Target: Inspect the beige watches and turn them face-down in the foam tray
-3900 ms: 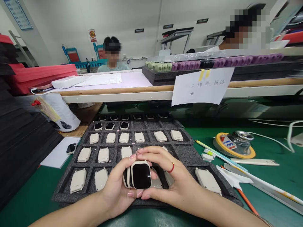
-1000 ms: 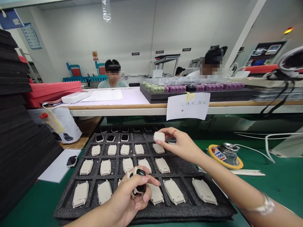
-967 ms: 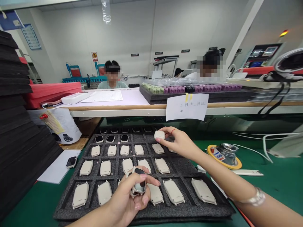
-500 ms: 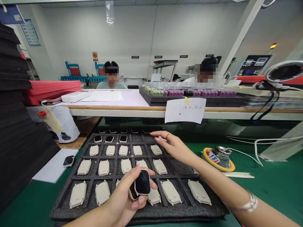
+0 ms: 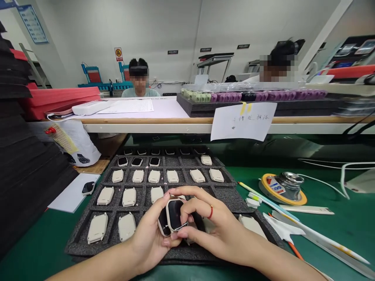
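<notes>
A dark foam tray (image 5: 228,193) lies before me with rows of beige watch bodies (image 5: 129,196) face down in its pockets. One beige body (image 5: 206,160) sits in the far right pocket. My left hand (image 5: 146,240) is closed round a small stack of watch bodies over the tray's near edge. My right hand (image 5: 218,230), with a red ring, pinches the front watch body (image 5: 175,214) of that stack, its black screen facing me.
Black foam trays (image 5: 26,168) are stacked at left beside a white sheet with one watch (image 5: 88,187). At right lie a tape roll with a metal weight (image 5: 285,186), pens and white strips. A raised shelf with a paper note (image 5: 243,121) runs behind; two people sit beyond.
My right hand set a beige body into the far right pocket, then came back to my left hand and took hold of the front watch body there.
</notes>
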`<control>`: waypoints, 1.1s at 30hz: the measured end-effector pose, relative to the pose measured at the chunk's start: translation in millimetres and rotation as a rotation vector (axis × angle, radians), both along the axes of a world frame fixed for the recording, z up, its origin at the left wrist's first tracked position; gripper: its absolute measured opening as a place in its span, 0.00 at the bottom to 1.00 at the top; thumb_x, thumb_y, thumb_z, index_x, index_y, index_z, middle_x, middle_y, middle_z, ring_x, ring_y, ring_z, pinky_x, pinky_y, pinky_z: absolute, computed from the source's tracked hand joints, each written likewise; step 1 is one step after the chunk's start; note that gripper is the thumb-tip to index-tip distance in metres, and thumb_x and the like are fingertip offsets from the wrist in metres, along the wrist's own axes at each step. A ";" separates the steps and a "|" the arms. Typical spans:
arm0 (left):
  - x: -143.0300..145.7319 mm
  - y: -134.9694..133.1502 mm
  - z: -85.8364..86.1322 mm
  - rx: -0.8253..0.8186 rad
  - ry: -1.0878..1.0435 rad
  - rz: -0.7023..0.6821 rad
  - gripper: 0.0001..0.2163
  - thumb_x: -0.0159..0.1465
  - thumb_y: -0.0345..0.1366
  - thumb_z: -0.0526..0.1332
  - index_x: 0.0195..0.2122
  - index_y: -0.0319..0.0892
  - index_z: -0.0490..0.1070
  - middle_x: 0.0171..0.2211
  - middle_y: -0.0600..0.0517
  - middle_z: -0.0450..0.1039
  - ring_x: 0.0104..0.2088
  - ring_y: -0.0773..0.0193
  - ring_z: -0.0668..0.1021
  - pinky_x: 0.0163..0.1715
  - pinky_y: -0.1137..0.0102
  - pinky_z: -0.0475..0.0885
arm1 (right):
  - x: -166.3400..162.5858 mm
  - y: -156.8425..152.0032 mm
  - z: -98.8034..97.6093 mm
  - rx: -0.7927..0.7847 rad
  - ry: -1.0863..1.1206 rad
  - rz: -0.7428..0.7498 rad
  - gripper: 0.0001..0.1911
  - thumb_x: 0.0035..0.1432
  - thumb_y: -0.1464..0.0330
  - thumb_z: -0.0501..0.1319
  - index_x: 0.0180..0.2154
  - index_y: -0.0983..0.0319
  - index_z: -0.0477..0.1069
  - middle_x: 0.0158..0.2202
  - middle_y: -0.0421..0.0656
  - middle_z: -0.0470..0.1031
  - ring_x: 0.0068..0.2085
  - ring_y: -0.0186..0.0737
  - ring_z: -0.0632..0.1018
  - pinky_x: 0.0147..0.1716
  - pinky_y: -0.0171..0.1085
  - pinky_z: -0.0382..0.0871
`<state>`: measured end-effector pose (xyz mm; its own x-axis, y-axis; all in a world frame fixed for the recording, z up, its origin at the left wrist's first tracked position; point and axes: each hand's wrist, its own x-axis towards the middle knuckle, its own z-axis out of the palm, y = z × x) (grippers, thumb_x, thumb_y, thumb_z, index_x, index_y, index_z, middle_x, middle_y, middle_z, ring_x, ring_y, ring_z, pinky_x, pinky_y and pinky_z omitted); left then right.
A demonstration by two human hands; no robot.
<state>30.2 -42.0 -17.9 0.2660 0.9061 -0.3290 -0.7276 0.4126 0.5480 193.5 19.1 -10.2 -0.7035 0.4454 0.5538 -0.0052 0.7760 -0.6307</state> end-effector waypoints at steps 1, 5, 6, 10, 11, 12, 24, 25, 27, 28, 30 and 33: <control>0.1 0.3 -0.8 0.016 -0.005 -0.004 0.18 0.68 0.45 0.56 0.32 0.34 0.74 0.25 0.48 0.73 0.17 0.76 0.67 0.14 0.82 0.49 | -0.1 -0.2 0.1 0.022 0.018 -0.012 0.05 0.60 0.71 0.65 0.36 0.59 0.69 0.54 0.49 0.71 0.51 0.42 0.77 0.48 0.37 0.74; 0.8 0.0 -1.7 0.046 0.007 -0.025 0.17 0.67 0.45 0.58 0.30 0.35 0.72 0.22 0.52 0.69 0.16 0.76 0.65 0.15 0.81 0.49 | -1.0 1.0 1.7 0.113 0.151 -0.094 0.02 0.62 0.72 0.63 0.35 0.60 0.73 0.42 0.46 0.78 0.44 0.40 0.79 0.44 0.39 0.75; 0.8 -0.3 -1.2 0.044 0.020 -0.029 0.16 0.67 0.45 0.58 0.31 0.36 0.72 0.22 0.52 0.69 0.16 0.77 0.65 0.15 0.81 0.49 | -1.0 1.7 1.8 0.113 0.200 -0.119 0.03 0.61 0.72 0.64 0.34 0.60 0.73 0.38 0.45 0.78 0.41 0.39 0.80 0.42 0.38 0.76; -0.1 -0.7 0.5 0.052 0.065 -0.038 0.16 0.67 0.45 0.57 0.37 0.34 0.75 0.27 0.47 0.74 0.16 0.77 0.65 0.15 0.80 0.48 | 0.9 2.8 0.9 0.005 0.417 -0.214 0.04 0.60 0.73 0.65 0.33 0.60 0.74 0.29 0.41 0.78 0.33 0.37 0.80 0.35 0.36 0.77; -0.5 -0.5 0.5 0.048 0.064 -0.036 0.16 0.67 0.45 0.58 0.38 0.34 0.75 0.28 0.46 0.75 0.16 0.77 0.65 0.15 0.80 0.48 | 1.7 2.2 0.6 -0.010 0.446 -0.223 0.04 0.60 0.74 0.65 0.33 0.60 0.74 0.29 0.41 0.79 0.33 0.38 0.80 0.34 0.36 0.78; -0.8 -0.3 0.4 0.042 0.056 -0.032 0.16 0.66 0.45 0.58 0.38 0.34 0.75 0.28 0.45 0.75 0.16 0.77 0.66 0.15 0.80 0.48 | 2.3 1.4 0.5 -0.006 0.452 -0.218 0.04 0.60 0.74 0.65 0.33 0.60 0.74 0.29 0.41 0.79 0.33 0.38 0.81 0.34 0.37 0.79; -1.4 1.0 0.0 0.035 -0.034 0.009 0.14 0.64 0.43 0.60 0.35 0.35 0.75 0.23 0.51 0.70 0.17 0.74 0.68 0.15 0.80 0.52 | -0.1 -2.0 0.8 0.336 0.346 -0.118 0.16 0.59 0.80 0.64 0.47 0.60 0.72 0.38 0.46 0.83 0.42 0.41 0.83 0.43 0.39 0.81; -1.6 0.8 -0.3 0.037 -0.038 0.012 0.14 0.64 0.43 0.60 0.35 0.36 0.75 0.24 0.51 0.70 0.17 0.73 0.69 0.15 0.80 0.52 | 0.7 -2.1 0.4 0.357 0.334 -0.103 0.18 0.59 0.81 0.62 0.49 0.61 0.72 0.39 0.47 0.83 0.43 0.40 0.83 0.44 0.39 0.80; -1.9 0.3 -0.7 0.037 -0.041 0.012 0.14 0.64 0.43 0.59 0.35 0.35 0.75 0.24 0.51 0.70 0.17 0.73 0.69 0.15 0.80 0.53 | 3.3 -2.3 -0.1 0.406 0.289 -0.048 0.17 0.60 0.81 0.61 0.50 0.63 0.72 0.40 0.48 0.83 0.45 0.39 0.82 0.46 0.38 0.80; -2.0 0.0 -0.8 0.034 -0.040 0.014 0.14 0.64 0.43 0.59 0.36 0.35 0.75 0.25 0.51 0.70 0.18 0.73 0.69 0.15 0.80 0.53 | 4.7 -2.4 -0.2 0.435 0.266 -0.021 0.15 0.61 0.80 0.61 0.49 0.64 0.73 0.40 0.49 0.83 0.46 0.39 0.82 0.47 0.37 0.79; -2.1 -0.5 -0.4 0.028 -0.042 0.021 0.14 0.64 0.42 0.59 0.36 0.35 0.75 0.26 0.52 0.69 0.18 0.73 0.69 0.15 0.80 0.53 | 6.7 -2.6 -0.1 0.490 0.227 0.002 0.13 0.62 0.79 0.61 0.48 0.66 0.74 0.41 0.50 0.83 0.48 0.39 0.82 0.49 0.37 0.79; -1.6 -0.7 0.6 0.028 -0.053 0.029 0.12 0.63 0.41 0.59 0.34 0.35 0.75 0.24 0.53 0.68 0.18 0.73 0.68 0.15 0.80 0.54 | 7.1 -2.5 0.4 0.508 0.221 -0.022 0.12 0.64 0.79 0.58 0.48 0.68 0.74 0.44 0.53 0.82 0.51 0.39 0.80 0.51 0.37 0.77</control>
<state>28.6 -42.6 -17.3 0.2557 0.9224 -0.2896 -0.7672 0.3759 0.5197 200.6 16.6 -9.8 -0.5396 0.0969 0.8363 -0.0758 0.9837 -0.1629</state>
